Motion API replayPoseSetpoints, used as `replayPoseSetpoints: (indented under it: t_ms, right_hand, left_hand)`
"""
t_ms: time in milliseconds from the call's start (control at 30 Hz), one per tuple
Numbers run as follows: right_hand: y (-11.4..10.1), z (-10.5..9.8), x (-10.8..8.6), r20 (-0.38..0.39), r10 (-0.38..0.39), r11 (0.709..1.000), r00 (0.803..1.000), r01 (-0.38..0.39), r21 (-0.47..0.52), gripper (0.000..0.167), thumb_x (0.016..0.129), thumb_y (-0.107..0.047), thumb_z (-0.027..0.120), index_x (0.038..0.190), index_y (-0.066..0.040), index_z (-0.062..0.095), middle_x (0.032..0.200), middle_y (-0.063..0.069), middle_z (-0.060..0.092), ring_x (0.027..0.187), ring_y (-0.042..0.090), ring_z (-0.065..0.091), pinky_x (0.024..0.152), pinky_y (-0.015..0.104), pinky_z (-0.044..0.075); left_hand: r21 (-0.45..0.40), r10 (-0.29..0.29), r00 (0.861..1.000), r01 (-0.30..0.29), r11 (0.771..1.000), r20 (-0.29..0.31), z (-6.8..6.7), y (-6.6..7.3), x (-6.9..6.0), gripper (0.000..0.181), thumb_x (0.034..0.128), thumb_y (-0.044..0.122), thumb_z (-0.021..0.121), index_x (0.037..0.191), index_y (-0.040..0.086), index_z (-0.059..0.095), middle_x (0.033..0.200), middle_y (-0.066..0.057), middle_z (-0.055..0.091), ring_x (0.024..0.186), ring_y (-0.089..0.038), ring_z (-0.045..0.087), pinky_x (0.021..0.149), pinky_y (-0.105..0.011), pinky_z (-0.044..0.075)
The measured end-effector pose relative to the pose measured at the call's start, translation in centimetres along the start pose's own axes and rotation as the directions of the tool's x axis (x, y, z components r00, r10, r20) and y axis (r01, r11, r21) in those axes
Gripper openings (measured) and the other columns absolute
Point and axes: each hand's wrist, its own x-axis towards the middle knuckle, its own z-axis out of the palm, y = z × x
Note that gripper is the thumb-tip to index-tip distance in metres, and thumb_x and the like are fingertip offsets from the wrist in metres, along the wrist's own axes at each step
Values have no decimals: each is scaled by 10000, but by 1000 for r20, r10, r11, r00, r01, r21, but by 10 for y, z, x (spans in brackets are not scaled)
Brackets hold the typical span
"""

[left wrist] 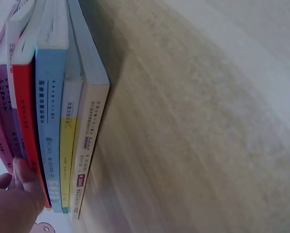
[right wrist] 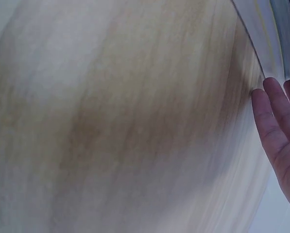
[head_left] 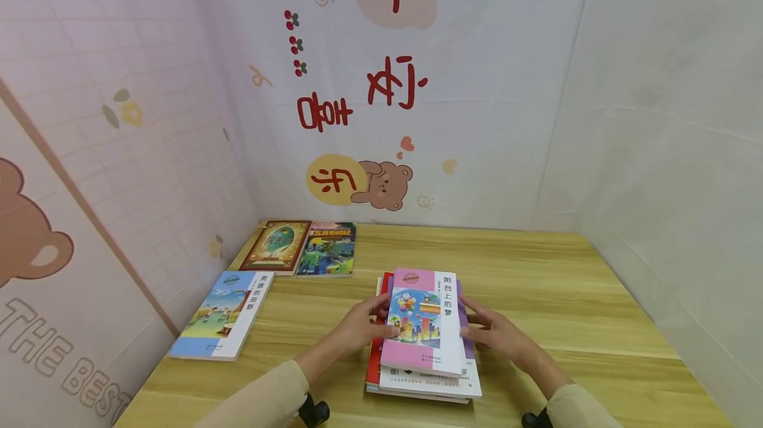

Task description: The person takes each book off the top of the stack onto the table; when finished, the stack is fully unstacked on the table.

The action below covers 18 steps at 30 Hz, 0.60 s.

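Note:
A stack of books lies on the table, topped by a pink-and-white book (head_left: 423, 363) with a city picture. Under it show a purple book (head_left: 467, 342), a red book (head_left: 374, 365) and a white book (head_left: 441, 385). My left hand (head_left: 359, 327) is against the stack's left side, thumb at the top book's edge; in the left wrist view its fingers (left wrist: 28, 179) touch the spines near the purple and red books. On the opposite side is my right hand (head_left: 497, 334), its fingers (right wrist: 280, 109) extended against the page edges in the right wrist view.
A blue-and-white book (head_left: 223, 315) lies at the table's left. Behind it are a brown-bordered book (head_left: 275, 246) and a colourful green-and-blue book (head_left: 326, 250), side by side. Printed cloth walls (head_left: 477, 116) enclose the back and sides of the wooden table (head_left: 536, 269).

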Motion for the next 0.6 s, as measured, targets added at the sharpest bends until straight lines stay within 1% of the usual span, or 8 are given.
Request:
replayPoseSetpoints:
  t_ms: [133,233,367,600]
  right_hand:
    - [0,0,-1,-4,3,1000,1000,-3,-10,775,956,-267,675,1583,-110,248,1451,354,395,1263,419,506,970,551,474]
    - [-1,1,-1,-5,0,1000,1000,0,-10,773,953,-253,679,1580,-100,254,1453,359,390,1260,416,510,969,543,477]
    - [-2,3,-1,-8,5,1000,1000,-5,-28,769,947,-258,685,1576,-107,271,1452,359,390,1244,393,526,966,515,488]
    - [-1,5,-1,-7,9,999,1000,-9,-43,751,949,-263,682,1570,-101,290,1454,350,389,1251,383,515,970,484,492]
  left_hand:
    - [-87,-9,1000,10,996,12,-3,-1,-2,734,892,149,755,1512,24,383,1208,-89,531,1019,-231,507,815,-300,486]
    - [-135,-12,1000,15,991,21,-5,-3,-3,731,904,118,736,1512,-20,355,1195,-117,513,987,-222,511,781,-256,491]
    - [-165,-15,999,20,986,31,-7,-6,-3,730,905,119,736,1508,-33,353,1176,-123,503,964,-211,515,763,-234,494]
    - [-208,-36,996,51,977,76,-10,-6,-1,735,895,120,748,1505,-25,366,1165,-123,537,949,-200,575,784,-263,522]
